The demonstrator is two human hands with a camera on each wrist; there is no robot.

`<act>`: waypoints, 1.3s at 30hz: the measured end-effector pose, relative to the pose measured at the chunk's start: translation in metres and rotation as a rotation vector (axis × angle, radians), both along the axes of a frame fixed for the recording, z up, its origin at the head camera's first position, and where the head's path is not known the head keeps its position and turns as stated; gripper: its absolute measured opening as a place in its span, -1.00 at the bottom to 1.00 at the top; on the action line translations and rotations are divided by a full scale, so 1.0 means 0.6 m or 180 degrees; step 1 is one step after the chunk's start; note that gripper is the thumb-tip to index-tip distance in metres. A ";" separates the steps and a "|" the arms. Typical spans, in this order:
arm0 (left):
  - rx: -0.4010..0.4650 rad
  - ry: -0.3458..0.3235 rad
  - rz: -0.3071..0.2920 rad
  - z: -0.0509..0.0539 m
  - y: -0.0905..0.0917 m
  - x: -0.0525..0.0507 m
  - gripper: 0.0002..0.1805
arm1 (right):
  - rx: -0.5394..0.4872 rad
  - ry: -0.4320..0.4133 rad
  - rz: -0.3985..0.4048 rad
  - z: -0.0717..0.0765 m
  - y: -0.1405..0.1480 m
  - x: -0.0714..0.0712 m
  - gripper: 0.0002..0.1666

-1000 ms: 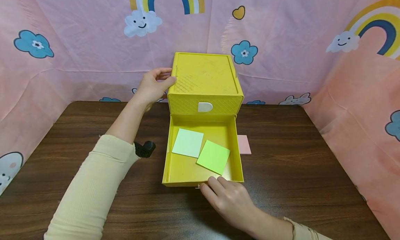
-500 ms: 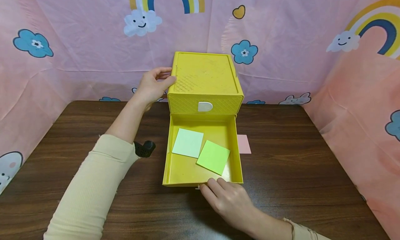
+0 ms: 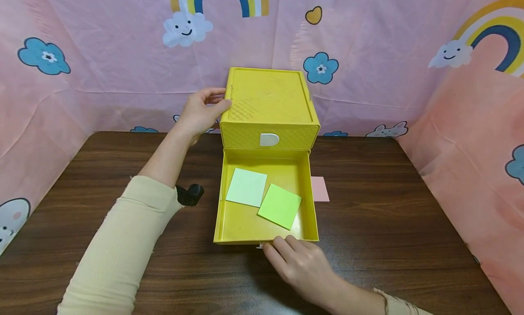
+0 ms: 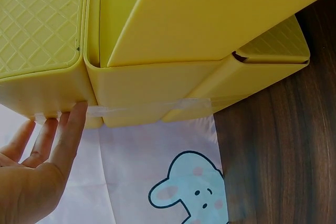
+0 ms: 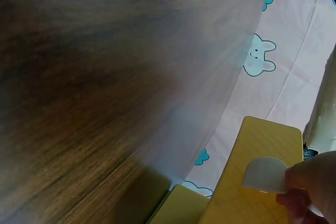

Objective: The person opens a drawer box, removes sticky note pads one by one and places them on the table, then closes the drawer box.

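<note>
A yellow drawer unit point(image 3: 268, 96) stands at the table's back, with a drawer point(image 3: 245, 226) pulled out below its top section. Inside lie a pale mint note pad point(image 3: 246, 187) and a lime green one point(image 3: 280, 206), side by side. My left hand point(image 3: 200, 112) rests at the unit's upper left, thumb on the top edge; in the left wrist view the extended fingers of that hand point(image 4: 42, 174) touch the side wall. At the drawer's front, my right hand point(image 3: 303, 269) pinches the white handle, clearer in the right wrist view, where thumb and finger point(image 5: 315, 182) hold the handle point(image 5: 265, 174).
A pink note point(image 3: 320, 189) shows beside the drawer's right wall, partly hidden by it. Another white handle point(image 3: 269, 139) is on the closed top section. A black device point(image 3: 190, 195) is at my left wrist. Patterned cloth point(image 3: 360, 46) hangs behind the wooden table point(image 3: 389, 233).
</note>
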State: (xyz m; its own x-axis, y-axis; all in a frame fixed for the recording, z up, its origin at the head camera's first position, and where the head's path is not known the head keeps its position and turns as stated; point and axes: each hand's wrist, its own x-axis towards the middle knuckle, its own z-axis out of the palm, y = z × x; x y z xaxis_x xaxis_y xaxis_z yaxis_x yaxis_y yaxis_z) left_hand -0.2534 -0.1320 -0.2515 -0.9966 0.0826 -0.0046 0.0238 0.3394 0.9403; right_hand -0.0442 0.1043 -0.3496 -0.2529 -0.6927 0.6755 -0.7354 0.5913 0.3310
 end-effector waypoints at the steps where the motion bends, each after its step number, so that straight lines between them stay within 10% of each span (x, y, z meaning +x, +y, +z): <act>1: 0.0003 0.0000 0.0000 0.000 0.000 0.000 -0.44 | 0.0001 0.0003 0.0010 0.000 0.001 0.000 -0.68; 24: 0.0021 0.0103 -0.0003 -0.003 0.001 -0.002 -0.45 | 0.0195 -0.0007 0.0340 0.041 0.018 0.001 -0.66; 39: 0.0028 0.0083 0.0019 -0.004 0.001 -0.002 -0.46 | 0.0326 -0.0503 0.0420 0.058 0.023 -0.013 -0.62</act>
